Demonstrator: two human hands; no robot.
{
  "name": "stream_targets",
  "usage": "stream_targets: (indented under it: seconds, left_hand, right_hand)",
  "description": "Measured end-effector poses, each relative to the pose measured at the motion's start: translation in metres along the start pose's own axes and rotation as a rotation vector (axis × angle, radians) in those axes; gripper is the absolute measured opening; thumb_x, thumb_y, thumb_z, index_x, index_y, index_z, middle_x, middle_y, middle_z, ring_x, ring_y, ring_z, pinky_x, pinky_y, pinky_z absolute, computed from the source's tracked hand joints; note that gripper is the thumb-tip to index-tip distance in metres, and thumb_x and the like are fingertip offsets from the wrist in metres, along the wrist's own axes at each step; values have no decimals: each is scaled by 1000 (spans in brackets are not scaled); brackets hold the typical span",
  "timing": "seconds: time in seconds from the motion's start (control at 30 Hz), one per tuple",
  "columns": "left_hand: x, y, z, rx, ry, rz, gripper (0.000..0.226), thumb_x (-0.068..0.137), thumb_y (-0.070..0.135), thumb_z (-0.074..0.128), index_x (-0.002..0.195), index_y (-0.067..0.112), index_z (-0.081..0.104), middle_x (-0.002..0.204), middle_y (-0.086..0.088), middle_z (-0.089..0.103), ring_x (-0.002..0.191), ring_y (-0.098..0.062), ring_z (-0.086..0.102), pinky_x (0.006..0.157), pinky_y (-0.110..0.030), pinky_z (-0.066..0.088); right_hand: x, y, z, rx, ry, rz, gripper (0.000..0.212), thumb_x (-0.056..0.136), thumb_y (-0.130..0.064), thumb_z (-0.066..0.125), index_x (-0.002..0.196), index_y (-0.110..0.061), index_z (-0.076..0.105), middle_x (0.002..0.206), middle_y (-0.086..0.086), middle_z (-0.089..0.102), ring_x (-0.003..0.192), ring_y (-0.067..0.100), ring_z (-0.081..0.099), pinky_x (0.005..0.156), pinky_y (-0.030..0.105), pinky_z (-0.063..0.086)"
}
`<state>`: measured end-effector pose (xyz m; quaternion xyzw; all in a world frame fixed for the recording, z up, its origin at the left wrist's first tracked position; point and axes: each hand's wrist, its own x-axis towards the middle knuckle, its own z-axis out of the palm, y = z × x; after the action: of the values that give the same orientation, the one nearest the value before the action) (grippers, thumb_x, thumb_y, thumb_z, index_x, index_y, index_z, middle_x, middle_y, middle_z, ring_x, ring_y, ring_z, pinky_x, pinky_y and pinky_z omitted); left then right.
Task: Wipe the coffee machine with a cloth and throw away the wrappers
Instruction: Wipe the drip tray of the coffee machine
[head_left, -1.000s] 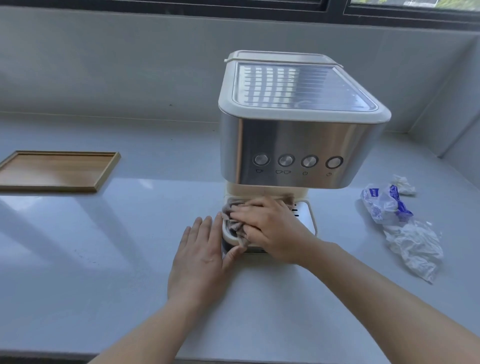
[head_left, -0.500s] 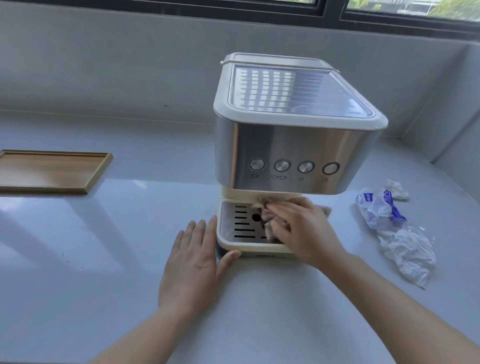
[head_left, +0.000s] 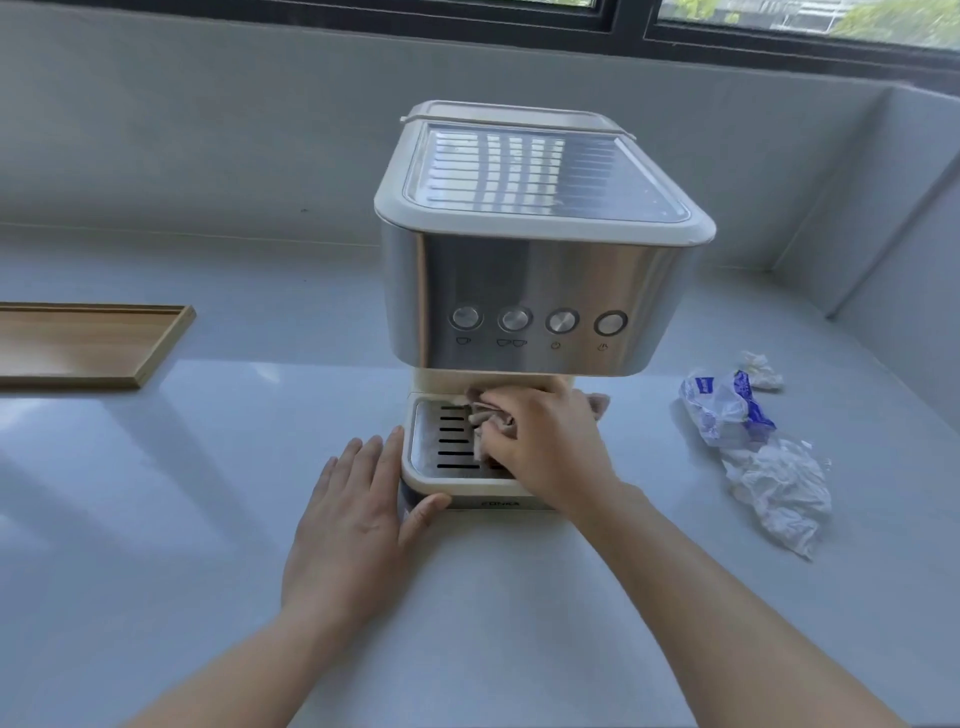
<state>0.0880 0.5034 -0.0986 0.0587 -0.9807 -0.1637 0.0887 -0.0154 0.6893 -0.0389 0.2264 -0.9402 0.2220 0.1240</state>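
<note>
A steel and cream coffee machine (head_left: 535, 291) stands mid-counter with its slotted drip tray (head_left: 447, 441) at the front. My right hand (head_left: 545, 447) is closed on a beige cloth (head_left: 491, 418) and presses it onto the right half of the tray, under the machine's head. My left hand (head_left: 358, 514) lies flat on the counter against the tray's left front corner, thumb touching the base. Crumpled wrappers lie to the right: a clear blue-printed one (head_left: 727, 408), a white one (head_left: 779, 493) and a small white scrap (head_left: 761, 369).
A wooden tray (head_left: 93, 343) sits at the left of the grey counter (head_left: 156, 519). A grey wall rises behind the machine and along the right side, with a window frame above.
My right hand slid the cloth from the tray's left front corner to its right half, uncovering the slots. My left hand has stayed by the base.
</note>
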Motion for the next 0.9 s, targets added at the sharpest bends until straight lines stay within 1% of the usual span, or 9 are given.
stream_targets:
  seconds: [0.1, 0.2, 0.27, 0.4, 0.47, 0.53, 0.63, 0.7, 0.9]
  left_hand:
    - [0, 0, 0, -16, -3, 1, 81, 89, 74, 18, 154, 28, 8, 159, 7, 25, 149, -17, 14, 123, -37, 10]
    - [-1, 1, -1, -21, 1, -8, 80, 89, 75, 19, 154, 29, 8, 157, 7, 27, 148, -18, 15, 123, -38, 12]
    - [0, 0, 0, -19, 4, -5, 80, 89, 75, 20, 154, 28, 10, 157, 7, 28, 148, -18, 16, 123, -38, 12]
    - [1, 0, 0, -25, 15, 5, 79, 89, 73, 24, 153, 29, 14, 154, 6, 32, 147, -19, 19, 122, -38, 15]
    - [1, 0, -1, -28, 23, 9, 79, 89, 73, 26, 153, 28, 15, 153, 5, 35, 146, -19, 22, 122, -39, 16]
    - [1, 1, -1, -15, 20, 8, 80, 90, 73, 25, 154, 27, 14, 154, 5, 33, 147, -19, 21, 122, -39, 15]
    - [0, 1, 0, -11, 15, 7, 80, 90, 74, 22, 154, 27, 10, 156, 6, 30, 148, -19, 17, 123, -38, 13]
    - [0, 1, 0, -6, 20, 2, 80, 90, 73, 21, 154, 26, 10, 156, 5, 29, 148, -19, 16, 123, -38, 12]
    - [0, 2, -2, -11, 12, 3, 79, 90, 72, 22, 154, 27, 11, 154, 4, 33, 147, -19, 20, 122, -39, 16]
  right_hand:
    - [-9, 28, -18, 49, 37, 149, 24, 77, -22, 62, 93, -35, 75, 73, -18, 72, 91, 18, 54, 77, 30, 45]
    - [-7, 24, -28, 226, 47, 126, 19, 74, -17, 62, 68, -35, 65, 61, -18, 66, 72, 7, 60, 63, 21, 44]
    - [-5, 7, -30, 300, -2, -24, 16, 77, -19, 65, 82, -34, 69, 71, -16, 68, 73, 3, 62, 67, 22, 47]
    - [-5, -25, -16, 290, -153, -375, 35, 86, -26, 70, 121, -25, 67, 105, -7, 70, 100, 10, 58, 95, 28, 39]
    - [-8, -15, -12, 219, -160, -305, 37, 90, -38, 67, 126, -30, 64, 119, -12, 63, 114, 12, 51, 102, 36, 37]
    - [-20, 3, -13, 87, -102, -135, 35, 89, -42, 66, 124, -40, 65, 120, -14, 60, 113, 19, 49, 97, 41, 40]
    - [-33, 26, -15, 26, 53, 51, 29, 84, -22, 68, 112, -28, 72, 111, -3, 66, 101, 30, 54, 89, 37, 44]
    - [-25, 13, -9, 3, 59, 172, 21, 84, -21, 64, 103, -20, 74, 107, 2, 68, 100, 33, 53, 86, 39, 44]
    - [19, -52, 24, 55, -61, -47, 19, 87, -26, 57, 97, -19, 71, 96, 0, 68, 94, 23, 59, 87, 36, 45]
